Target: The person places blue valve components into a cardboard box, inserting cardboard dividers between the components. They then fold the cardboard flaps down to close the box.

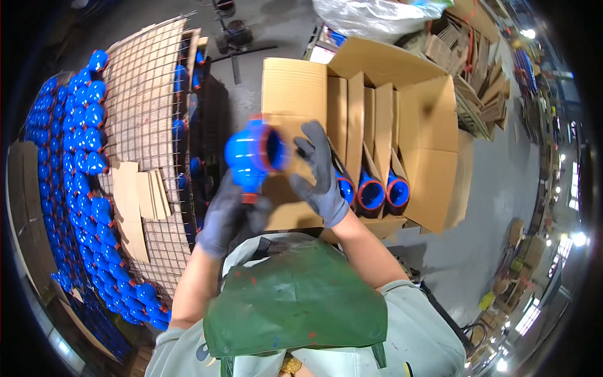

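A shiny blue valve body [246,157] with red-rimmed openings is up in front of me, left of the cardboard box, slightly blurred by motion. My gloved left hand [229,217] grips it from below and behind; the part hides some of its fingers. To the right of the part, my gloved right hand [321,179] is open, fingers apart and holding nothing, over the left side of the open box [430,147]. Inside the box, cardboard dividers [355,119] stand upright. Several blue parts with red rims [371,195] sit between them at the near end.
On the left, many blue parts [94,116] stand stacked in rows beside a wire-mesh surface [141,81] holding flat cardboard pieces [132,207]. Clear plastic wrap [377,16] lies beyond the box. Folded cardboard [483,88] is piled at the far right.
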`<action>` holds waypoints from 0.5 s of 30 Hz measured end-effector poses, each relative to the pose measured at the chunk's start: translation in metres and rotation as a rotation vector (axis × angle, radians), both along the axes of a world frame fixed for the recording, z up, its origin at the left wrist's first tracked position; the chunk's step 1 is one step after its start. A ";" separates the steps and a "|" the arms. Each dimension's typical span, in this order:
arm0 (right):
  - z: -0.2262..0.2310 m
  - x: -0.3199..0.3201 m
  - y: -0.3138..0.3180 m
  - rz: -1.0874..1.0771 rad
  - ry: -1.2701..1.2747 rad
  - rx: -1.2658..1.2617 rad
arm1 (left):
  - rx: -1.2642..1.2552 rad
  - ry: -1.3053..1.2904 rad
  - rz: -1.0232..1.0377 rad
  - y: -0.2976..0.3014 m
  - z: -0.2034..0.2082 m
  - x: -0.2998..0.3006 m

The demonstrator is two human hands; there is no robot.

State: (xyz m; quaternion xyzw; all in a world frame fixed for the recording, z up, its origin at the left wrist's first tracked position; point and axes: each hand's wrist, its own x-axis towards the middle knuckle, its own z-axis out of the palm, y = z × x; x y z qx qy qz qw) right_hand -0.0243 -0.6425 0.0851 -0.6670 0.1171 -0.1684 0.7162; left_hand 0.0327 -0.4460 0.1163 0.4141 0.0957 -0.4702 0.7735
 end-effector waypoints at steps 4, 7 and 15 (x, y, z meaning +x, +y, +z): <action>-0.007 -0.011 -0.096 -0.281 0.064 -0.098 | 0.431 -1.489 -0.594 -0.108 -0.033 0.007; -0.011 -0.004 -0.130 -0.302 0.026 -0.691 | 0.513 -2.076 -0.725 -0.160 -0.078 0.007; -0.063 0.012 -0.123 0.124 0.151 -1.243 | 0.586 -0.905 -0.098 -0.009 -0.046 0.006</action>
